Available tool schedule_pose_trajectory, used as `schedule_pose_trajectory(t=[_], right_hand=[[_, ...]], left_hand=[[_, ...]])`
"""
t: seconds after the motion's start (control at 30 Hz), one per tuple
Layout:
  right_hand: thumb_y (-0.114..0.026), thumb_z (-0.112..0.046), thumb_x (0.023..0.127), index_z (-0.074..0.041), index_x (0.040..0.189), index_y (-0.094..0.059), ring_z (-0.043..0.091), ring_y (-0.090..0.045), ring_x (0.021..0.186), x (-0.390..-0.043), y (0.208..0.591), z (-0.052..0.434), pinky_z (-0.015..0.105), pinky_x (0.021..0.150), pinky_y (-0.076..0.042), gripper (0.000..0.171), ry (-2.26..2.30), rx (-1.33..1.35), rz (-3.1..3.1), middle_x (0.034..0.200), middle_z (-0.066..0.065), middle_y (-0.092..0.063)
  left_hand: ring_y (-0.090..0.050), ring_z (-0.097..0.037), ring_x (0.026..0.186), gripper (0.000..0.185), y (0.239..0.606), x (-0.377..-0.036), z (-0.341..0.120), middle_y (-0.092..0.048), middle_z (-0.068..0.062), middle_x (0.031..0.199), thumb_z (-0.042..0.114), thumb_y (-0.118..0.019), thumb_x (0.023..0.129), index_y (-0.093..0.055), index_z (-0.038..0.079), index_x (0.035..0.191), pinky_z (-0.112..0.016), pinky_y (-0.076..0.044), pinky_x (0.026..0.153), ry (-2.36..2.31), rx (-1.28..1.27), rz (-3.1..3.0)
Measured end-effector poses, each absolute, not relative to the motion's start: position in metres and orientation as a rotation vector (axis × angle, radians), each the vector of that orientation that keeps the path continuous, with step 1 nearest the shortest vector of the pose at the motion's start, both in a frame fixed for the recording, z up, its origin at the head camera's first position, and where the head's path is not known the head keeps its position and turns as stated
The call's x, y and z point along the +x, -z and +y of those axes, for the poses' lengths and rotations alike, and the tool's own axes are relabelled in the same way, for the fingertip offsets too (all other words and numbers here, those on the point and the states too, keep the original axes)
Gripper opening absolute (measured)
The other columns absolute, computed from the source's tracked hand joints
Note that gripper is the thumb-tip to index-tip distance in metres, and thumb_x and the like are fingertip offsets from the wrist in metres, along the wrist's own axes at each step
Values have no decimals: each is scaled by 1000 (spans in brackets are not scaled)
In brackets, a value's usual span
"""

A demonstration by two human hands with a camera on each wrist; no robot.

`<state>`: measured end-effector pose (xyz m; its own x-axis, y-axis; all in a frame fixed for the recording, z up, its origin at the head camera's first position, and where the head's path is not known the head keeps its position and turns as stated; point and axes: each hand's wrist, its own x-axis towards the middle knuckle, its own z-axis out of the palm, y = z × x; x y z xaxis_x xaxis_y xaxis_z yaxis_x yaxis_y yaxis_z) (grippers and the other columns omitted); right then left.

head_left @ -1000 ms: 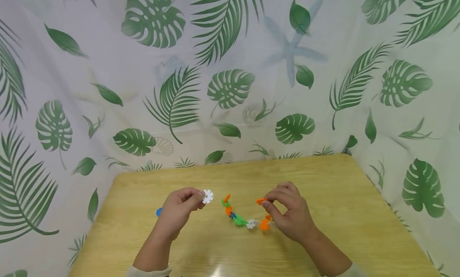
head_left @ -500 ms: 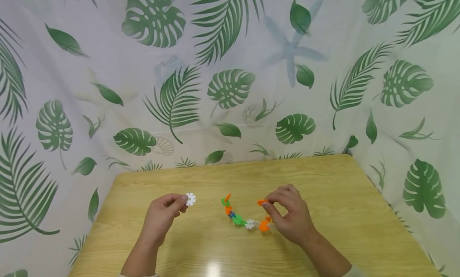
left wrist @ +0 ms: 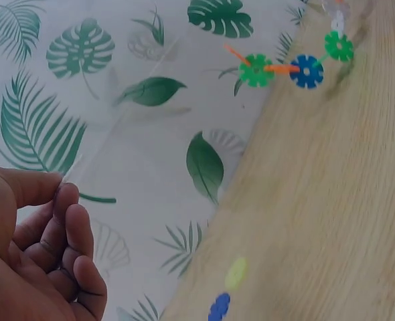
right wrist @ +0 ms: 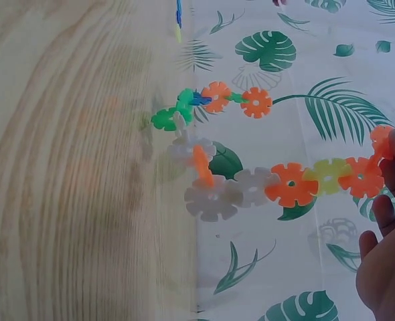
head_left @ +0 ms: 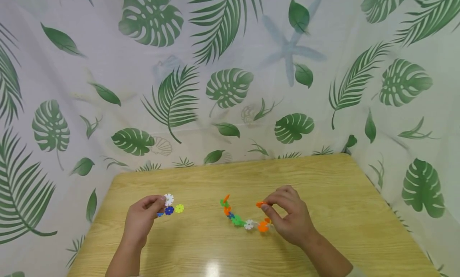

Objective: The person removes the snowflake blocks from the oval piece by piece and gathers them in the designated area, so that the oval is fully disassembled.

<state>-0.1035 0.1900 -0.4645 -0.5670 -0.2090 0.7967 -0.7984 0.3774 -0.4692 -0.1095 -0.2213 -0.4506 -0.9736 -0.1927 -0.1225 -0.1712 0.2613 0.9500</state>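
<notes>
On the pale wooden counter (head_left: 323, 181): left hand (head_left: 138, 221) pinching a white plastic snowflake disc (head_left: 168, 199) above loose blue (head_left: 169, 210) and yellow discs (head_left: 179, 208); right hand (head_left: 289, 219) curled on the orange end of a multicoloured interlocked disc chain (head_left: 238, 219). Light, probably floppy at the joints; best gripped by disc rims.

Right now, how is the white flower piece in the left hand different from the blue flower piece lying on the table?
The white flower piece is pinched in the left hand, off the wood; the blue flower piece lies flat on the table, touched by nothing. The white one is pale, the blue one dark. The white one sits farther from the person than the blue one. Both are small round discs with notched, petal-like edges.
</notes>
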Motion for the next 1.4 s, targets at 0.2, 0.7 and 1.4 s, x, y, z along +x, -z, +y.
schedule_pose_trajectory(t=[0.2,0.7,1.4], right_hand=[[-76,-20,96,-22,93,-75,16,-55,93,-104,465,191,27,85,-43,4,-1190,886,-1995,92,-11,-71],[-83,9,75,-22,94,-75,18,-55,92,-104,466,191,26,85,-43,37,-1202,917,-1983,89,-8,-71],[-83,11,73,-15,91,-76,19,-54,88,-103,466,188,28,85,-41,32,-1206,927,-1959,86,-5,-72]], left_hand=[[-69,-15,94,46,461,-114,-244,-75,-4,105,41,-68,101,-67,5,130,-33,-48,88,1791,451,-2496],[-70,-23,99,41,481,-119,-271,-75,-13,112,28,-66,103,-65,0,133,-45,-47,100,1712,524,-2494],[-65,-14,84,35,514,-125,-290,-75,-7,97,21,-67,100,-70,-4,124,-24,-49,70,1432,592,-2644]])
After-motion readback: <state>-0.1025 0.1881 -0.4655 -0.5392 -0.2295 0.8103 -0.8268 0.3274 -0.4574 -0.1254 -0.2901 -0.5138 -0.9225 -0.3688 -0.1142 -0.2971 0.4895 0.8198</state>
